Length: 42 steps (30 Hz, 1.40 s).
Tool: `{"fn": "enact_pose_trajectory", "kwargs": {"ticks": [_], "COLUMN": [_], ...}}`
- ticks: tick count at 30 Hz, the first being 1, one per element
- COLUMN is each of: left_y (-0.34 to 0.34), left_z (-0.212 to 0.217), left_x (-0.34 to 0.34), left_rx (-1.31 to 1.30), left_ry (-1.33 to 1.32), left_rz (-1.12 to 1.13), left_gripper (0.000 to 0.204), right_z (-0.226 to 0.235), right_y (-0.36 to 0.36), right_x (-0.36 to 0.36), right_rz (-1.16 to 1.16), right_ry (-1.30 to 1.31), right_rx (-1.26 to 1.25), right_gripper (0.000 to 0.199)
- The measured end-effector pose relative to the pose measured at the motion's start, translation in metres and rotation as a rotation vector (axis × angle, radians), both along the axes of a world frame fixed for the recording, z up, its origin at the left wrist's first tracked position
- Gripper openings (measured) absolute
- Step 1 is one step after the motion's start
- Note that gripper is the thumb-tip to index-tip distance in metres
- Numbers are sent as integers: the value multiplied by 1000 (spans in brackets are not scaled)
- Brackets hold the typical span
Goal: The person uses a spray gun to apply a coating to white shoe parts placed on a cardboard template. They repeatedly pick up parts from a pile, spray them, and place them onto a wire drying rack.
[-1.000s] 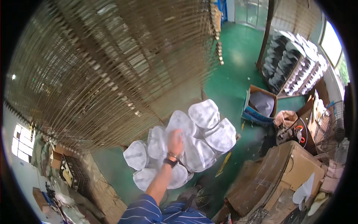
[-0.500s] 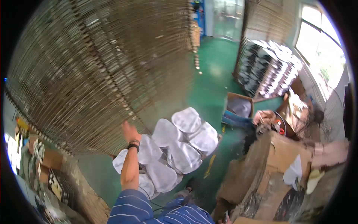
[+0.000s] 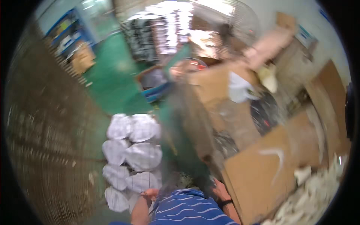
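My left hand (image 3: 150,193) is low by my body, beside the near end of several rounded white pieces (image 3: 144,156) lying in rows. It seems to overlap the nearest piece; whether it touches cannot be made out. My right hand (image 3: 221,190) is by the near edge of the cardboard-covered bench (image 3: 258,168), with a dark band at its wrist. Motion blur smears the fingers of both hands, so any grip is unclear.
A tall wire rack (image 3: 48,138) stands on the left. At the back are a second rack stacked with light pieces (image 3: 161,33) and a blue-sided box (image 3: 153,84) on the green floor. Dark plastic (image 3: 264,112) and a white curved piece (image 3: 240,88) lie on the bench; pale scraps (image 3: 307,198) fill the near right.
My view has swung right toward the bench. My left hand has come back from the wire rack to near my body, and my right hand now shows more fully at the bench edge.
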<state>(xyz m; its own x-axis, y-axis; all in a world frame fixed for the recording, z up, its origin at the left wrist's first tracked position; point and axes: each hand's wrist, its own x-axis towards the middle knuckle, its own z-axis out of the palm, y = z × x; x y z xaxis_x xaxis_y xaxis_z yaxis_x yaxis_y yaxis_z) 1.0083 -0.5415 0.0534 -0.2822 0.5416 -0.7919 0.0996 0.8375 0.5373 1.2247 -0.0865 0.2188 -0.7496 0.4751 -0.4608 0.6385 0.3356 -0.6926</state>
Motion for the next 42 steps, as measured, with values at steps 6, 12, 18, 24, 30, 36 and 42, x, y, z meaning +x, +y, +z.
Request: {"fn": "enact_pose_trajectory", "kwargs": {"ticks": [6, 12, 18, 24, 30, 36, 42], "left_y": [26, 46, 126, 118, 109, 118, 137], "left_z": [-23, -18, 7, 0, 9, -17, -29], "left_x": [7, -39, -35, -37, -46, -110, -196], "left_rx": [-240, -123, 10, 163, -249, -130, 66], "left_ry": [-240, -281, -144, 322, -186, -208, -441], "left_rz": [944, 979, 644, 367, 604, 442, 909], "left_gripper": [34, 43, 47, 36, 33, 33, 41], "right_z": [3, -20, -47, -39, 9, 42, 51], "right_y": [10, 5, -2, -14, 3, 89, 230], "right_x": [36, 67, 79, 78, 31, -56, -173], "right_rz": [-89, -245, -362, -362, -422, -544, -740], "right_ry": [-76, -52, -3, -15, 123, 295, -24], "right_rx": [-26, -70, -78, -167, -163, 119, 784], "right_gripper": [47, 48, 56, 69, 64, 65, 79]}}
